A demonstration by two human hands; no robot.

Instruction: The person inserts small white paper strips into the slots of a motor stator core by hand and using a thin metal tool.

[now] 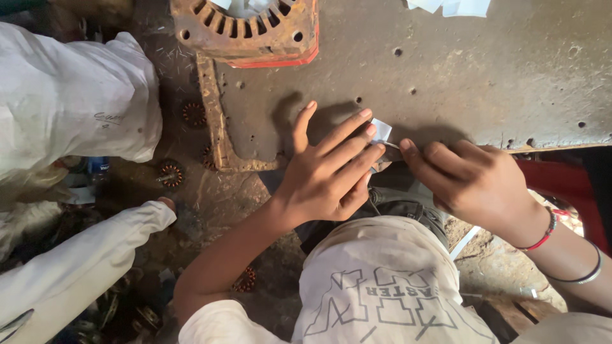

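You've got one view only: head cam, looking steeply down from above your chest, close in on the metal bench (484, 83) edge. Bench fills top of frame, floor (210, 204) lower left. No 2nd view to overlap.

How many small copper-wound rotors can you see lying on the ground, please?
4: rotor one, rotor two, rotor three by the rusty frame, rotor four below the left forearm; more may be hidden.

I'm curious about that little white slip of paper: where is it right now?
In the head view, the white slip lies at the metal table's front edge, under the left hand's fingertips, beside the right hand.
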